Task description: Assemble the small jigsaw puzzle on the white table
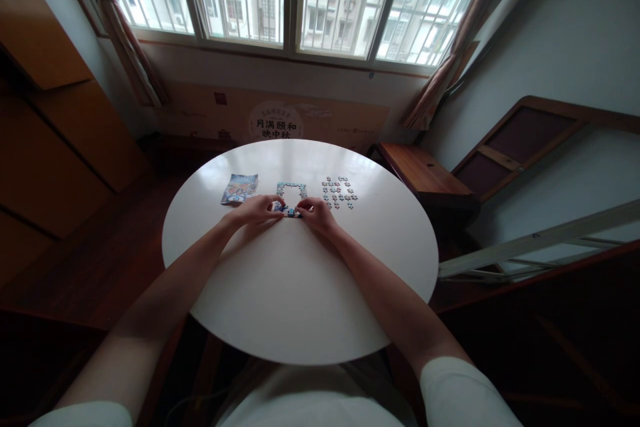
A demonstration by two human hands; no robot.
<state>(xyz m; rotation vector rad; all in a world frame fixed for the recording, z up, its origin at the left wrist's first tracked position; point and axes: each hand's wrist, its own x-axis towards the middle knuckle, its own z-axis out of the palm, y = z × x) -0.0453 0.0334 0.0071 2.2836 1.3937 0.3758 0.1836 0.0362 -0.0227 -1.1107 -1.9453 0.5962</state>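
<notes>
A partly built jigsaw frame (292,191) lies on the round white table (300,293), open in its middle. My left hand (257,209) and my right hand (316,213) meet at the frame's near edge. Both have their fingers pinched on a short joined strip of puzzle pieces (289,211) held between them. Several loose puzzle pieces (340,193) are spread out just right of the frame. A small printed picture card (240,188) lies flat to the left of the frame.
A low wooden bench (425,173) stands to the right of the table. A cardboard panel with printed characters (273,121) leans under the barred window. Wooden cabinets (55,133) fill the left side, and a framed board (525,140) leans at right.
</notes>
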